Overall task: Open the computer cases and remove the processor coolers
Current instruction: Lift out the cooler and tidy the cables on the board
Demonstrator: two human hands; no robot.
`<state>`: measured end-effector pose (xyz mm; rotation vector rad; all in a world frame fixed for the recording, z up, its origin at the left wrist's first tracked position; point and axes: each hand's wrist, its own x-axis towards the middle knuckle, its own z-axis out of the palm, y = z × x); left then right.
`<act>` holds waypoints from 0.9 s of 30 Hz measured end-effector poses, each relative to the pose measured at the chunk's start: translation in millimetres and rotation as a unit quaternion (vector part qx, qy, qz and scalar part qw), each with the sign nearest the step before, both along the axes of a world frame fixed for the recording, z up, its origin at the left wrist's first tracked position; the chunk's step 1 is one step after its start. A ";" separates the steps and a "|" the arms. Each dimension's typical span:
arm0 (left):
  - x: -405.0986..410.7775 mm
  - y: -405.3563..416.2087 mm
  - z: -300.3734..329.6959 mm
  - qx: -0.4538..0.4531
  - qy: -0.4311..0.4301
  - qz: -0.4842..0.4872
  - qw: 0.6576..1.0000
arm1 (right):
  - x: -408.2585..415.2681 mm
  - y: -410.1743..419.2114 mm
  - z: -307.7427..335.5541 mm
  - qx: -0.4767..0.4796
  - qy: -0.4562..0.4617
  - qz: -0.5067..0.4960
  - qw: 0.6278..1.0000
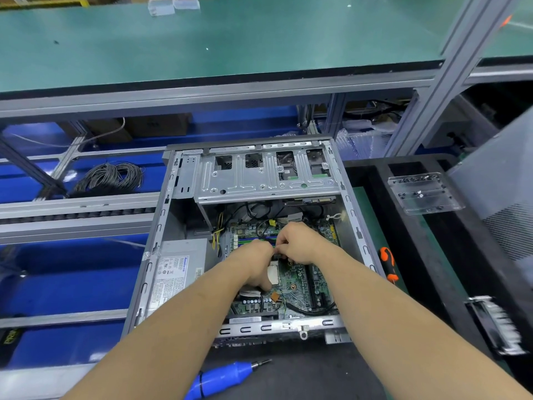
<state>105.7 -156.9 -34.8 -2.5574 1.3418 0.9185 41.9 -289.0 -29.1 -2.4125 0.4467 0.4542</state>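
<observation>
At frame centre, an open computer case [173, 180] lies on its side with the motherboard [300, 277] exposed. Both hands meet over the board: the right hand [300, 243] pinches a small dark part with curled fingers, and the left hand [256, 264] curls beside it, touching the same spot; what it grips I cannot tell. No processor cooler can be made out. A blue electric screwdriver [222, 378] lies at lower centre, an orange-handled screwdriver [389, 264] right of the case.

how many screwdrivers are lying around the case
2: a blue electric screwdriver in front of the computer case, and an orange-handled screwdriver to its right. Others may be out of view.
</observation>
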 end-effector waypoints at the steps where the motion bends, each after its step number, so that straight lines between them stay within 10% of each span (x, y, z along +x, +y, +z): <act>1: 0.5 -0.2 -0.5 0.000 0.001 0.002 1.000 | 0.3 0.1 -0.2 0.000 0.001 -0.001 1.000; 27: -1.8 2.8 -10.1 -0.051 0.004 0.044 0.998 | -1.1 -1.9 5.9 0.014 -0.001 0.021 1.000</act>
